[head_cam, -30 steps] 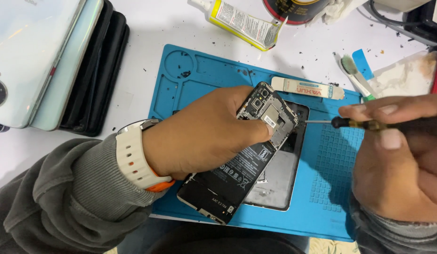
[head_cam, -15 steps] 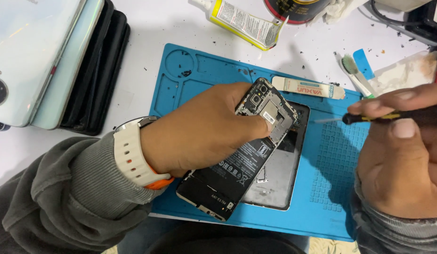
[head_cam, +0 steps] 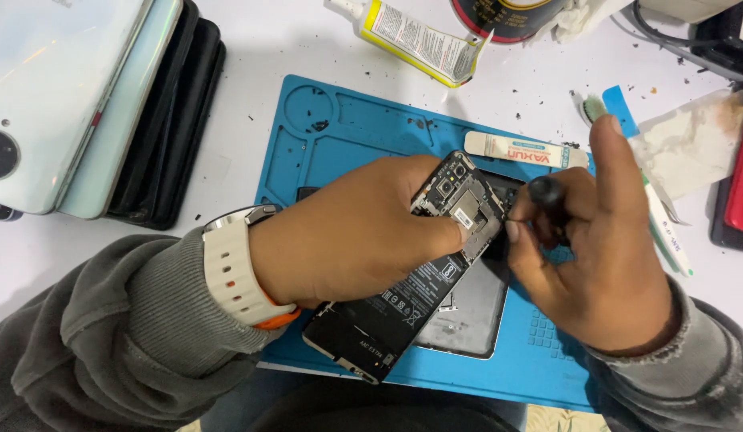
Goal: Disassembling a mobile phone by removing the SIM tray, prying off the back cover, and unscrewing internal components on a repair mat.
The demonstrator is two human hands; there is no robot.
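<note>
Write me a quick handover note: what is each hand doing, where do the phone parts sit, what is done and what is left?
Left hand grips the opened phone, tilted over the blue repair mat.
Right hand holds a black-handled screwdriver at the phone's camera end.
Done: back cover is off; battery and board are exposed.
A grey panel lies on the mat under the phone.
Left: work at the metal shield beside the cameras; the tip is hidden.
</note>
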